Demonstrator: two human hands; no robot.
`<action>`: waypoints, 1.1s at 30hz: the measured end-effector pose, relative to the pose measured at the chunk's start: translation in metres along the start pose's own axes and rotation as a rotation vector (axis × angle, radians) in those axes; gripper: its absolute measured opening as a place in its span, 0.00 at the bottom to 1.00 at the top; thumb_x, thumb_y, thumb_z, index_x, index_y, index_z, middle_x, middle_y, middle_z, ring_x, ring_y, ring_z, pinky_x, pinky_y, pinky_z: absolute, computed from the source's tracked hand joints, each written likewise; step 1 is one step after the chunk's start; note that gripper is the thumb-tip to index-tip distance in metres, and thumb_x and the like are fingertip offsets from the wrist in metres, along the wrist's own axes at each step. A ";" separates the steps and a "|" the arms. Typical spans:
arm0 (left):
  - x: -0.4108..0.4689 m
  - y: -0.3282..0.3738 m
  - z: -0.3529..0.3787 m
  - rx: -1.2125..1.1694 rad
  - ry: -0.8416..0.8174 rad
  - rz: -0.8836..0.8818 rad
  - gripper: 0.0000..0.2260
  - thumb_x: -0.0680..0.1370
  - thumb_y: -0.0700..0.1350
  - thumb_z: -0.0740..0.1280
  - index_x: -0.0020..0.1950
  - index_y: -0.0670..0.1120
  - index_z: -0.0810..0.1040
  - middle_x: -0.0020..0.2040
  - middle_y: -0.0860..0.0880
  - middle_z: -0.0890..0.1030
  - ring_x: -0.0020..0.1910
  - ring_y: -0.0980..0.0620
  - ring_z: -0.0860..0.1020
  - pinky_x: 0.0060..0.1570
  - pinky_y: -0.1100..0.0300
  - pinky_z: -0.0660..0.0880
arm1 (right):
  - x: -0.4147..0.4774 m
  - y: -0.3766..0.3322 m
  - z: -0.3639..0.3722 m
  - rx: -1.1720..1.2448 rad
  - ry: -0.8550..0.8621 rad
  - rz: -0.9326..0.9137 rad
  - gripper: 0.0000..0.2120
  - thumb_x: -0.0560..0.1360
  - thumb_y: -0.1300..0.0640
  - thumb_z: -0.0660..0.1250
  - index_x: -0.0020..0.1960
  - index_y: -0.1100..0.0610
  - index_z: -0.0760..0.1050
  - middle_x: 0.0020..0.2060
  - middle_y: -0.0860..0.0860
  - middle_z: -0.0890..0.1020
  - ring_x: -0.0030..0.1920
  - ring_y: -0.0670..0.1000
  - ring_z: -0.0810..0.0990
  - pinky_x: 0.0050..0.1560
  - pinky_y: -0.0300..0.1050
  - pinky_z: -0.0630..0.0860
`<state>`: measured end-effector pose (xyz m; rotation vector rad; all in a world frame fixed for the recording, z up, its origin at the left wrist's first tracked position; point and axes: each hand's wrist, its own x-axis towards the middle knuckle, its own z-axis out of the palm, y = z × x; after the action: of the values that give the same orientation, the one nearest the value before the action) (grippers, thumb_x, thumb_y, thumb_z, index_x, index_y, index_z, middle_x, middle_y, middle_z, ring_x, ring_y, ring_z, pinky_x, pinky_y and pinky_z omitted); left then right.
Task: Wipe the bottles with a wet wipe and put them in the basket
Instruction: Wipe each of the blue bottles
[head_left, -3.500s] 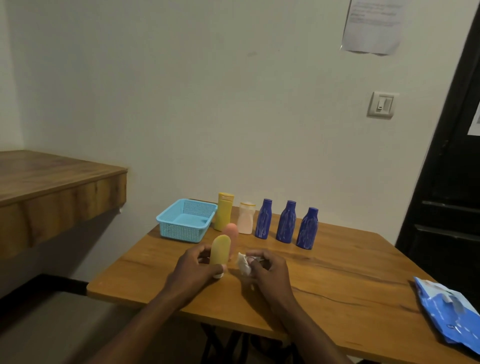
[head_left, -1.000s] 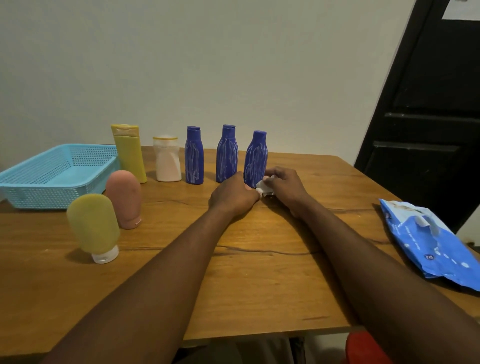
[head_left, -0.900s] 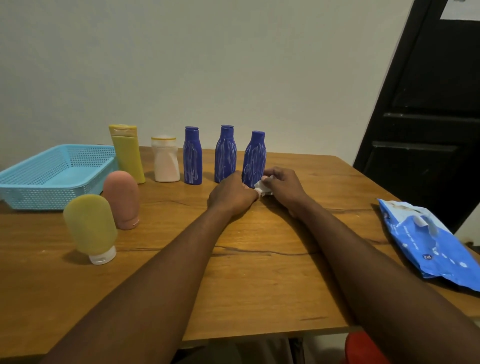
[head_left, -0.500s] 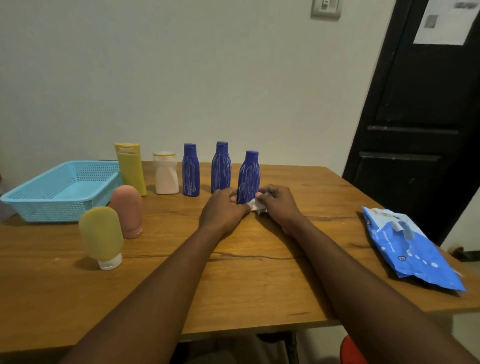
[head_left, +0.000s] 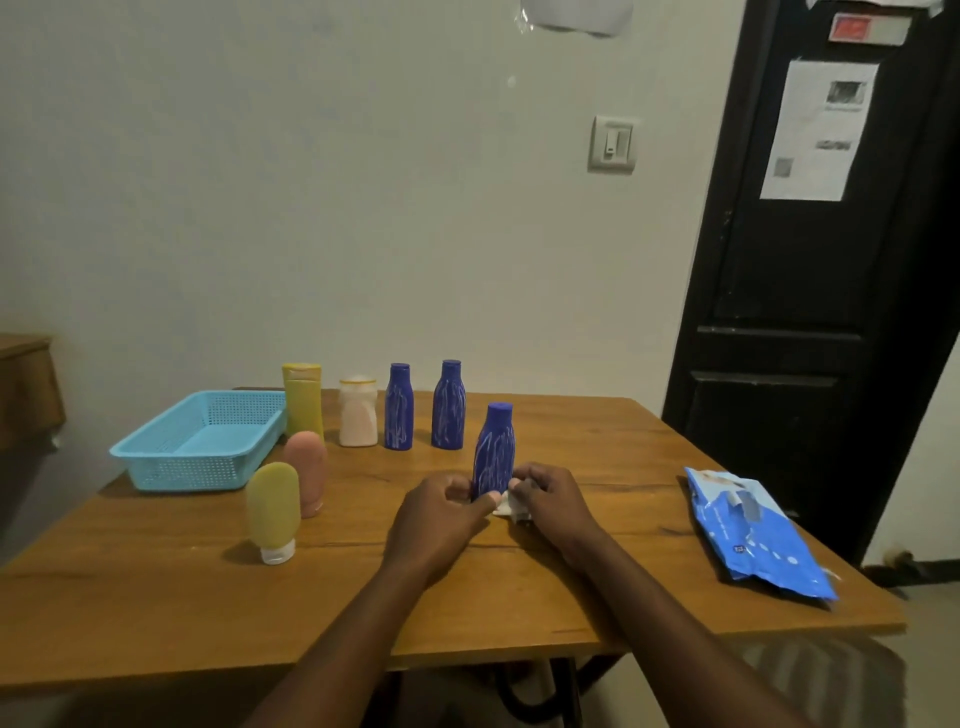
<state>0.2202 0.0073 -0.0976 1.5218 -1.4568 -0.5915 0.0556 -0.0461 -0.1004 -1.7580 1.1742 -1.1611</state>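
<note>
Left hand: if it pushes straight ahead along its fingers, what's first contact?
The blue bottle it already grips at the base; the left hand points at it. Beyond, probably the middle blue bottle in the back row, though depth is unclear.

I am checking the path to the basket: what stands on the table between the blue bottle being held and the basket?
In the head view, the pink tube and yellow tube stand between the held blue bottle and basket.
</note>
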 end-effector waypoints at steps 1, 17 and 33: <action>-0.005 0.001 -0.002 -0.013 -0.007 -0.002 0.13 0.76 0.57 0.74 0.56 0.53 0.83 0.47 0.58 0.84 0.41 0.67 0.81 0.35 0.73 0.74 | -0.004 -0.001 0.000 0.002 -0.008 0.007 0.12 0.81 0.62 0.62 0.51 0.52 0.85 0.45 0.48 0.87 0.47 0.51 0.84 0.50 0.50 0.79; 0.012 0.070 -0.056 -0.074 -0.104 0.198 0.29 0.79 0.58 0.70 0.78 0.53 0.68 0.70 0.56 0.72 0.68 0.55 0.72 0.61 0.55 0.73 | -0.033 -0.013 -0.007 0.190 0.156 0.157 0.14 0.78 0.64 0.63 0.59 0.55 0.83 0.54 0.47 0.83 0.54 0.44 0.79 0.45 0.38 0.75; 0.025 0.081 -0.042 0.136 -0.079 0.354 0.17 0.81 0.46 0.70 0.69 0.46 0.79 0.65 0.47 0.81 0.64 0.51 0.78 0.55 0.68 0.67 | -0.041 -0.040 0.004 0.434 0.435 -0.024 0.08 0.77 0.60 0.73 0.54 0.50 0.84 0.46 0.45 0.87 0.50 0.44 0.84 0.49 0.41 0.82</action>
<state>0.2190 0.0052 -0.0034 1.3082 -1.8072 -0.3479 0.0641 0.0062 -0.0784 -1.2288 1.0349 -1.7230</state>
